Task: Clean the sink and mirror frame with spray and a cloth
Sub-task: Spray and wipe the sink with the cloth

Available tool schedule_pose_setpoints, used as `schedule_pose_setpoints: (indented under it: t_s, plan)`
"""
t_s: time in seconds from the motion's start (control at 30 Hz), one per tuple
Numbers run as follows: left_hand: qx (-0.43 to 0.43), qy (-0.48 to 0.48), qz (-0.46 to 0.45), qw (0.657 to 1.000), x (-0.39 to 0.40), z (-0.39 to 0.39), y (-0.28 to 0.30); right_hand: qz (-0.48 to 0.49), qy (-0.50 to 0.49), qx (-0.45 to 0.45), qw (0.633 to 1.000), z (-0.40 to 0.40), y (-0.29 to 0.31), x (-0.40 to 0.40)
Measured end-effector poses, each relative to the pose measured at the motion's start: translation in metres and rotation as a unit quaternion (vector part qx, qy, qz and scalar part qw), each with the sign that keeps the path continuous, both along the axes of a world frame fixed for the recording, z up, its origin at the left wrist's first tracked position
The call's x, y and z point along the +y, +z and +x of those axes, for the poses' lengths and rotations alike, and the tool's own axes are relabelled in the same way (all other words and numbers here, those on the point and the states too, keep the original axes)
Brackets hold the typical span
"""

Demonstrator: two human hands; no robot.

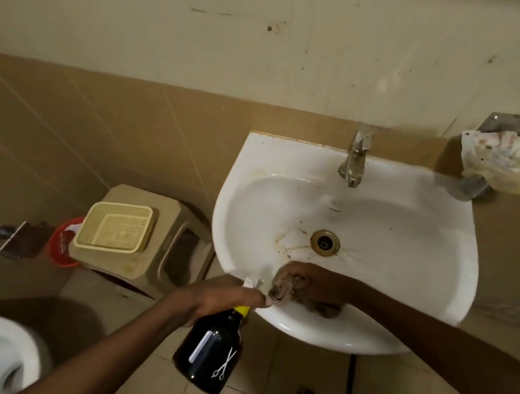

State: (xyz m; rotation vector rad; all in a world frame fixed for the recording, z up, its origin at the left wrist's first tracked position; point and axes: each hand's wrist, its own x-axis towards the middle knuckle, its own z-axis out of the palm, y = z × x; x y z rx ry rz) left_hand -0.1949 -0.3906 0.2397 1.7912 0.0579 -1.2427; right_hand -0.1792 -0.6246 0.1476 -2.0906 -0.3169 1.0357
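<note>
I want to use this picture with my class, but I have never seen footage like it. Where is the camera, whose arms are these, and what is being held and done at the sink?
There is one picture, from a wide-angle camera worn on a person's head, looking down at their own bare arms; no machine is involved. The left hand holds a dark spray bottle by its neck, nozzle towards the white sink. The right hand presses a dark cloth against the basin's near edge, wiping. Brownish stains show beside the drain, and the tap stands at the back. Left of the sink, a yellow basket sits on a plastic stool. A crumpled cloth hangs on a wall holder at the right. No mirror frame is clearly visible.
</note>
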Motion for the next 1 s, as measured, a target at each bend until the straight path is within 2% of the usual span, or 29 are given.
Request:
schedule_pose_setpoints:
  t_s: [0.07, 0.13, 0.2, 0.27, 0.37, 0.43, 0.47, 0.53, 0.57, 0.63, 0.7, 0.77, 0.8, 0.87, 0.9, 0.93, 1.0]
  plan:
    - [0.024, 0.011, -0.001, 1.0, 0.0, -0.002, 0.0, 0.089, -0.031, 0.0, 0.996, 0.012, 0.001, 0.005]
    - [0.027, 0.027, 0.012, 0.999, -0.006, -0.004, 0.0, 0.173, -0.103, -0.055, 0.978, 0.028, -0.002, 0.03]
    - [0.01, 0.036, 0.03, 0.999, -0.009, -0.005, 0.0, 0.164, -0.163, -0.073, 0.97, 0.038, 0.002, 0.055]
    - [0.007, 0.023, 0.036, 0.999, -0.016, -0.008, 0.002, 0.158, -0.119, -0.07, 0.978, 0.027, 0.006, 0.048]
    - [0.047, -0.068, 0.053, 0.995, -0.032, -0.01, 0.01, 0.075, 0.047, -0.019, 0.996, -0.006, 0.016, -0.016]
    - [0.043, -0.128, 0.068, 0.989, -0.045, -0.01, 0.016, 0.052, 0.108, 0.039, 0.992, -0.022, 0.029, -0.067]
    - [0.028, -0.153, 0.076, 0.985, -0.054, -0.01, 0.017, 0.042, 0.116, 0.06, 0.99, -0.024, 0.031, -0.087]
    - [-0.057, -0.213, 0.116, 0.968, -0.073, -0.008, 0.019, 0.004, 0.109, 0.064, 0.992, -0.023, 0.036, -0.109]
    - [-0.124, -0.256, 0.144, 0.948, -0.082, -0.006, 0.02, -0.018, 0.094, 0.063, 0.993, -0.026, 0.037, -0.114]
    - [-0.258, -0.368, 0.187, 0.873, -0.102, 0.001, 0.021, -0.053, 0.094, 0.034, 0.994, -0.03, 0.04, -0.118]
    - [-0.311, -0.455, 0.178, 0.815, -0.116, 0.011, 0.02, -0.081, 0.12, 0.014, 0.989, -0.033, 0.044, -0.125]
    - [-0.299, -0.501, 0.168, 0.795, -0.123, 0.022, 0.02, -0.139, 0.143, -0.006, 0.98, -0.031, 0.045, -0.136]
    - [-0.289, -0.516, 0.164, 0.789, -0.129, 0.027, 0.018, -0.202, 0.143, -0.043, 0.968, -0.03, 0.043, -0.146]
    - [-0.251, -0.526, 0.158, 0.797, -0.141, 0.035, 0.015, -0.348, 0.122, -0.152, 0.917, -0.03, 0.037, -0.159]
    - [-0.225, -0.525, 0.155, 0.806, -0.147, 0.038, 0.013, -0.381, 0.105, -0.179, 0.901, -0.032, 0.034, -0.162]
    - [-0.198, -0.523, 0.157, 0.814, -0.154, 0.041, 0.013, -0.388, 0.099, -0.185, 0.898, -0.034, 0.034, -0.162]
    - [-0.17, -0.52, 0.157, 0.822, -0.165, 0.044, 0.011, -0.334, 0.097, -0.131, 0.928, -0.041, 0.038, -0.159]
